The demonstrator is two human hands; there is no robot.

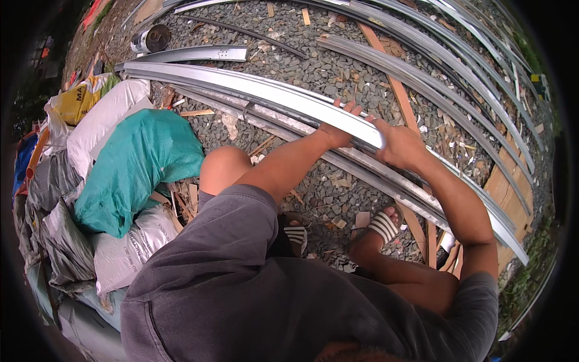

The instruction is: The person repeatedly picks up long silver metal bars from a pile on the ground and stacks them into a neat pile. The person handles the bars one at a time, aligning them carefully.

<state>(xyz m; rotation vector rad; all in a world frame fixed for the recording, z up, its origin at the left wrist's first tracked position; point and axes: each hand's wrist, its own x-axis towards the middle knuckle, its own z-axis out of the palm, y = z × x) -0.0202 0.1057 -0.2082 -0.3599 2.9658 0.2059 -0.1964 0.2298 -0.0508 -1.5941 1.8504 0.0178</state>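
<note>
A long pale metal channel (253,92) runs from the upper left to the middle of the view, above other long metal profiles (393,174) lying over the gravel. My left hand (341,129) is wrapped around the channel near its right end, the fingers curling over the far edge. Right at that end, my right hand (400,145) grips it, with the fingertips near those of my left hand. The palms and the underside of the channel are hidden.
Stuffed sacks, among them a green one (140,158), are heaped at the left. Beyond the channel lie more metal profiles (425,86), wooden strips (393,86) and a metal can (151,39) on gravel. Plywood (509,185) lies at the right. My sandalled feet are on the gravel below.
</note>
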